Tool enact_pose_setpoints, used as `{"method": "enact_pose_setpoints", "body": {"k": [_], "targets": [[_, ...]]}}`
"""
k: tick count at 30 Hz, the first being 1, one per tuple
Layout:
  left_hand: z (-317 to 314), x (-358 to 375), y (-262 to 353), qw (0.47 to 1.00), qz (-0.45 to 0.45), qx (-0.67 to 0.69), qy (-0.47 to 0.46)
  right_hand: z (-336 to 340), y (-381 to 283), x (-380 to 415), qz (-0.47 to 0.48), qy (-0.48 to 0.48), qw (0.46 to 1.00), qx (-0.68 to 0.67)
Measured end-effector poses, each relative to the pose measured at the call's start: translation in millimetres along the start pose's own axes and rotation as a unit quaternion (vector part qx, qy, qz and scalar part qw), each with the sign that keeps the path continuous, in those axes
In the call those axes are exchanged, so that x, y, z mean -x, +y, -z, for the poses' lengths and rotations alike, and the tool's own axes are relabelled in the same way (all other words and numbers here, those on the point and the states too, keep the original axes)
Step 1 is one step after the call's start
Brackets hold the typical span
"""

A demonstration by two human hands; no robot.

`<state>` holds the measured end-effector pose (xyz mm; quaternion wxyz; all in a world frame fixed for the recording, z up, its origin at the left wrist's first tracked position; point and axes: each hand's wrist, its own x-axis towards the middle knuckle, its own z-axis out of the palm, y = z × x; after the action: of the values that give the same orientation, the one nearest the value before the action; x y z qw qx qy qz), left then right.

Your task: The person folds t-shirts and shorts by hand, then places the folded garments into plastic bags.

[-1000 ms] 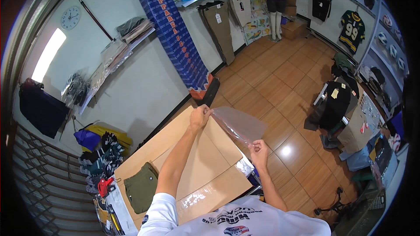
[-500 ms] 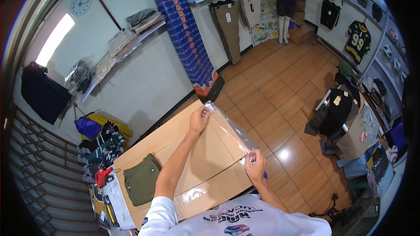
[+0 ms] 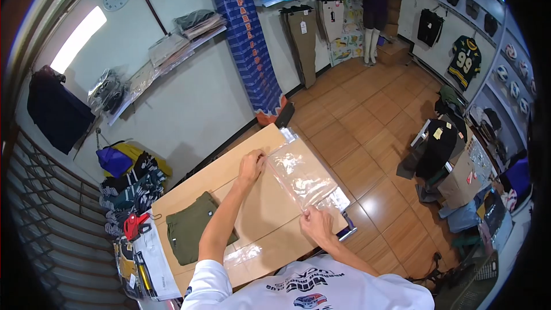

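Note:
A clear plastic bag (image 3: 304,172) lies spread over the far right end of the cardboard-topped table (image 3: 258,206), shining under the light. My left hand (image 3: 252,165) pinches one end of its near edge. At the other end of that edge, my right hand (image 3: 317,224) is closed on the plastic, low over the cardboard. A folded olive-green garment (image 3: 192,229) rests on the left part of the table, beside my left forearm and partly behind it.
A red-handled tool (image 3: 135,227) and a yellow-and-black tool (image 3: 143,270) lie at the table's left end. Folded clothes (image 3: 135,189) are piled behind them. A blue pillar (image 3: 247,46) stands past the far edge. Rightward, clothes (image 3: 442,146) lie heaped across the tiled floor.
Both hands have drawn back toward my body and left, bringing the bag's edge along. The bag, earlier dangling at the table's right edge, now lies flat on the cardboard.

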<state>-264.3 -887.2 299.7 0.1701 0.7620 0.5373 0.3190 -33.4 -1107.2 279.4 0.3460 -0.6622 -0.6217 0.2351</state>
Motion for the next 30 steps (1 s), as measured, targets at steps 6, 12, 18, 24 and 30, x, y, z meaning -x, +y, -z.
{"method": "enact_pose_setpoints", "body": {"k": [6, 12, 18, 24, 30], "targets": [[57, 52, -41, 0.999, -0.024, -0.038, 0.0, -56, -45, 35, 0.046, -0.054, 0.997, 0.012], [91, 81, -60, 0.998, -0.022, -0.062, -0.012, -87, -71, 58, 0.054, -0.091, 0.994, 0.007], [112, 97, -62, 0.997, -0.016, -0.071, -0.01, -97, -89, 71, 0.038, -0.039, 0.998, 0.037], [155, 158, -53, 0.998, 0.003, -0.034, 0.05, -92, -105, 55, 0.028, -0.035, 0.997, 0.061], [171, 228, -64, 0.988, 0.069, -0.13, 0.039, -111, -109, 14, 0.109, 0.016, 0.991, 0.077]]}}
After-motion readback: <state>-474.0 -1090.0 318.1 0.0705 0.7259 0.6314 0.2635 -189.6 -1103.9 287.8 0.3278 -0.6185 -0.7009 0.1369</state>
